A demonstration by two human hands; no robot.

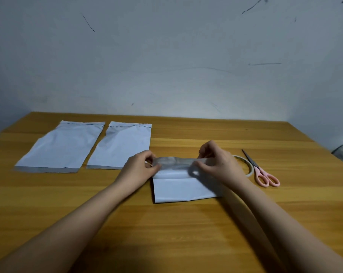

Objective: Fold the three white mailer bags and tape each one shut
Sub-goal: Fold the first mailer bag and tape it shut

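Lying crosswise between pinching hands: folded mailer bag

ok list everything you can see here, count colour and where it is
flat mailer bags: 2, white, side by side on the far left of the table
folded mailer bag: 1, white, centre of the table, top flap held up by both hands
tape roll: 1, whitish, right of the folded bag, partly hidden behind the right hand
scissors: 1, pink handles, closed, just right of the tape roll
table: 1, wood brown, against the wall
wall: 1, pale grey, with dark scuffs
left hand: pinches the flap's left end
right hand: pinches the flap's right end
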